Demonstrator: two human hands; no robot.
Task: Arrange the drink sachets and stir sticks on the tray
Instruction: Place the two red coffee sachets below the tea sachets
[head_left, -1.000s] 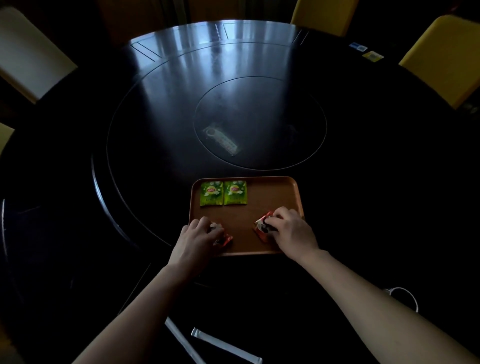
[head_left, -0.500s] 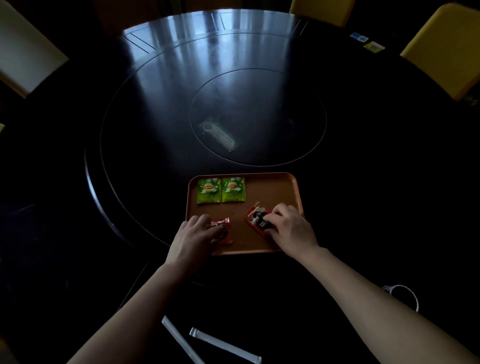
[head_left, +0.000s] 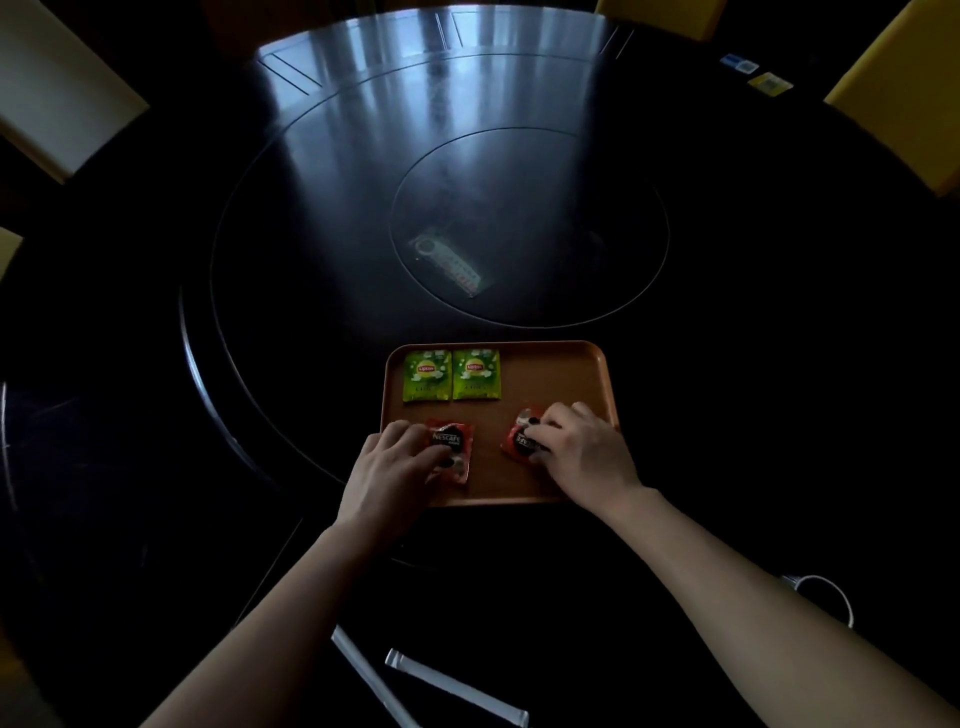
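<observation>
On the tray (head_left: 561, 358) — both hands pinching a red sachet each: left hand (head_left: 387, 467), right hand (head_left: 584, 449).

Green Lipton tea sachets: two (head_left: 426, 375) (head_left: 476, 374), side by side at the far left corner of the orange-brown rectangular tray (head_left: 550, 371).
Red Nescafé coffee sachets: two (head_left: 451, 448) (head_left: 522, 435), along the tray's near edge.
White paper-wrapped stir sticks: two (head_left: 363, 670) (head_left: 457, 688), at the table's near edge.
Trays: one.
</observation>
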